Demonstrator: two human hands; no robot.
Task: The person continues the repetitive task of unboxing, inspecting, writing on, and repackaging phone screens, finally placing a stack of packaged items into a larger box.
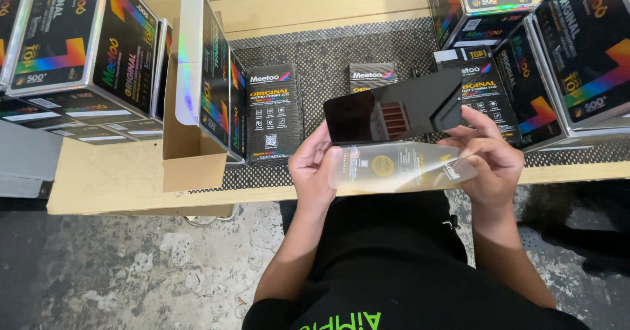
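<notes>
A glossy black phone screen panel [394,110] is held flat above the table edge, with a clear plastic film [400,167] hanging off its near side. My left hand [314,167] grips the panel's left end and the film's left edge. My right hand [482,156] holds the right end, fingers on the film and thumb under the panel. The film carries a round yellow sticker [380,166].
Black textured mat [328,54] on a wooden table [118,179]. Flat black printed boxes [274,113] lie on the mat. Stacks of black rainbow-striped cartons stand left [72,41] and right [577,48]. An open cardboard box [190,153] holds upright cartons. Concrete floor below.
</notes>
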